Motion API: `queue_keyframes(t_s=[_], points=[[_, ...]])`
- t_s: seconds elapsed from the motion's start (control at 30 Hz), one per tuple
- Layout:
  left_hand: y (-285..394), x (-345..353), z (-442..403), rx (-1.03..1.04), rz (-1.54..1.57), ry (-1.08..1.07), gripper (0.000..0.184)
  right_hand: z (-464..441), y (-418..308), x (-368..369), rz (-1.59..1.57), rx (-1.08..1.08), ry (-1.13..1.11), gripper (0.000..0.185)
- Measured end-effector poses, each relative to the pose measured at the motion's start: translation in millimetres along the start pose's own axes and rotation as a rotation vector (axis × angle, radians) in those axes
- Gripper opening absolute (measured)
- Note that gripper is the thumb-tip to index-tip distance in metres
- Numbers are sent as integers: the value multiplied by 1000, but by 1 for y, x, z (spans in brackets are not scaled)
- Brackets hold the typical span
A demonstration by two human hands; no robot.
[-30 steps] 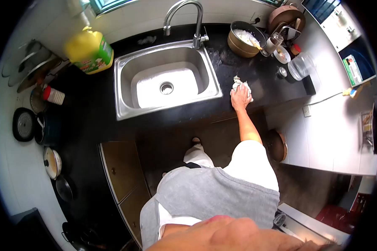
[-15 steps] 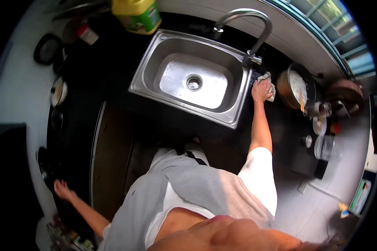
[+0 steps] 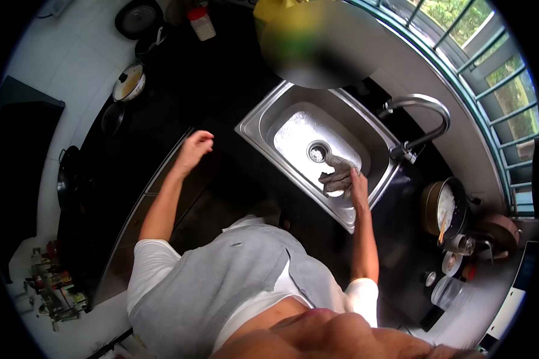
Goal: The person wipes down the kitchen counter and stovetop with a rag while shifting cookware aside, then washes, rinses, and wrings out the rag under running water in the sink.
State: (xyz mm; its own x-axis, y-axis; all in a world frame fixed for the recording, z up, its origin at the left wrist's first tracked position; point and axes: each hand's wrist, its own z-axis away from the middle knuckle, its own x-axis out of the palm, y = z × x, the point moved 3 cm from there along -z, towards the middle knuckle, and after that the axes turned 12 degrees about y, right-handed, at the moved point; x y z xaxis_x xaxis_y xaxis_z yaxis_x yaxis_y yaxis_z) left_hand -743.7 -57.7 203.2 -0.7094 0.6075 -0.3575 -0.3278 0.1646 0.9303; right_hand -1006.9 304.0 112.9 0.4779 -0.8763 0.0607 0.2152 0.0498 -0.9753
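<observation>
A crumpled grey cloth [image 3: 339, 175] hangs from the fingers of my right hand [image 3: 359, 186], over the right part of the steel sink [image 3: 293, 128]. The drain shows just beyond the cloth. To the left of the sink, my left hand [image 3: 196, 149] is raised near the counter edge, its fingers curled and slightly blurred; whether they touch one another is unclear. The curved faucet [image 3: 425, 105] rises behind the sink's right side, away from both hands.
A pot with white contents [image 3: 446, 206] stands right of the sink, near a clear container [image 3: 447, 292]. A lidded pot [image 3: 129, 82] and a red-capped jar [image 3: 202, 24] are on the left. A blurred round shape [image 3: 323, 45] covers the sink's back edge.
My right hand has moved with the cloth from the counter to over the sink. My left hand has come up toward the sink from the lower left. The view has turned.
</observation>
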Motion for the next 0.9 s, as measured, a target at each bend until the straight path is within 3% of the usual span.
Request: queue_keyframes(t_s=[0.03, 0.07, 0.17, 0.23, 0.3, 0.37, 0.43, 0.5, 0.63, 0.67, 0.9], points=[[-8, 10, -3, -42, 114, -51, 17, 11, -25, 30, -306, 153, -76, 33], [-17, 18, -6, -62, 133, -81, 17, 4, -18, 40, -258, 110, 25, 34], [-34, 21, -7, -67, 144, -132, 15, -18, 2, 91, -158, 125, -30, 37], [-40, 9, -2, -145, 198, -69, 14, -15, -22, 152, -84, 88, 8, 35], [-48, -9, 5, -173, 220, 34, 14, -25, -13, 208, 147, 162, -155, 35], [-68, -26, 13, -223, 241, 115, 15, -37, 14, 276, 449, -211, -362, 40], [-90, -38, 22, -289, 266, 186, 16, -29, 14, 337, 836, -798, -582, 48], [-105, -42, 30, -350, 314, 232, 18, -37, 26, 373, 1080, -1075, -787, 51], [-117, -42, 38, -441, 314, 260, 18, -118, 25, 415, 1201, -1014, -599, 50], [-121, -42, 29, -467, 319, 270, 18, -163, 20, 415, 1140, -972, -394, 47], [-138, -56, 20, -473, 308, 264, 19, -255, 5, 359, 1170, -886, 111, 43]])
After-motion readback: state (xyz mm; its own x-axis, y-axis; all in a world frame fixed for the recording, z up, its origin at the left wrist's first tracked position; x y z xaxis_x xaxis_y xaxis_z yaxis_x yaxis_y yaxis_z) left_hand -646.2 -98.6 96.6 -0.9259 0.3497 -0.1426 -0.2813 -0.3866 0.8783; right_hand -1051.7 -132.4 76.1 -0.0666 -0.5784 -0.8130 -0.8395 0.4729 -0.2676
